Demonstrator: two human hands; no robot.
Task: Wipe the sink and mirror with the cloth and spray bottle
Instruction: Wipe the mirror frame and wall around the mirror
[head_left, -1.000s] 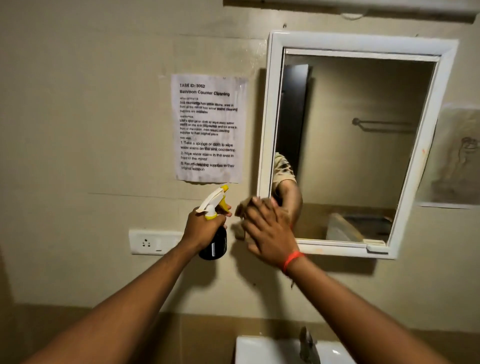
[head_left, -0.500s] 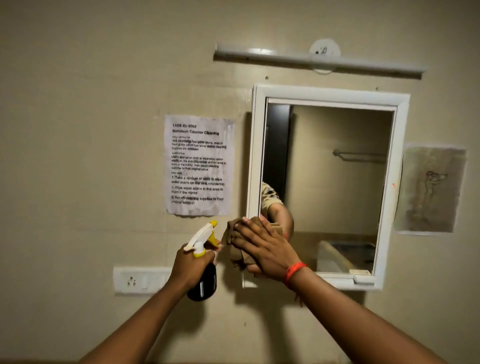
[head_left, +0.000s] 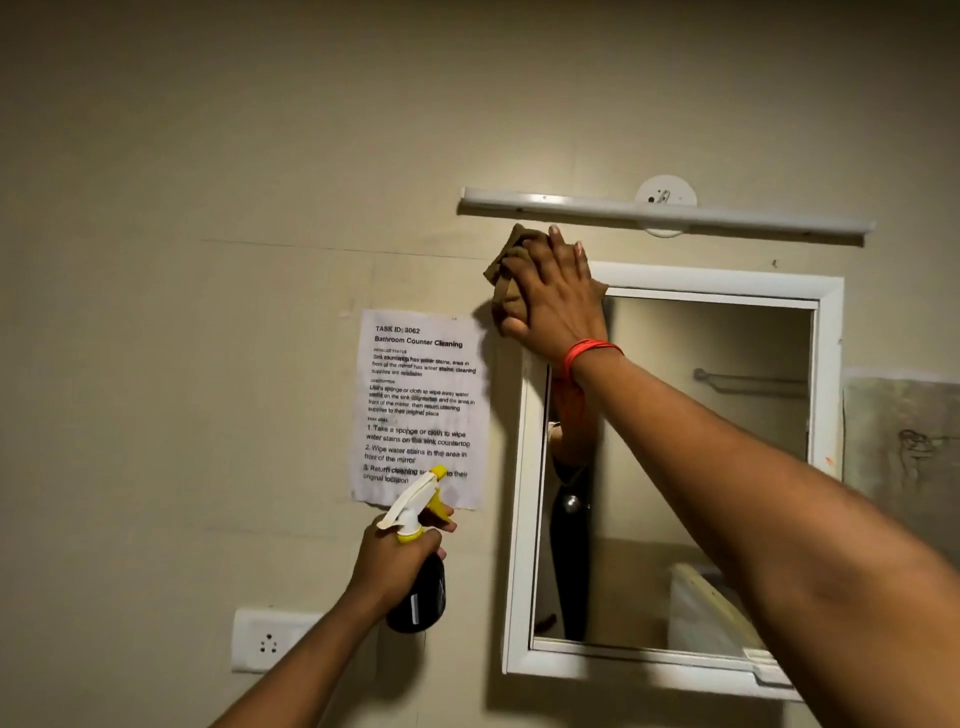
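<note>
The white-framed mirror (head_left: 717, 467) hangs on the beige wall at the right. My right hand (head_left: 558, 304), with a red band at the wrist, presses a crumpled brown cloth (head_left: 508, 270) against the mirror's top left corner. Lower left of the mirror, my left hand (head_left: 392, 564) grips a black spray bottle (head_left: 420, 592) with a white and yellow trigger head, its nozzle aimed up and right. The sink is out of view.
A printed task sheet (head_left: 418, 410) is taped to the wall left of the mirror. A white tube-light fitting (head_left: 665, 215) runs just above the cloth. A white wall socket (head_left: 267, 642) sits at lower left. A stained paper (head_left: 904, 441) hangs right of the mirror.
My right hand has slid the cloth up the mirror's left frame edge from the bottom left corner to the top left corner. The view has tilted upward. The left hand still holds the bottle.
</note>
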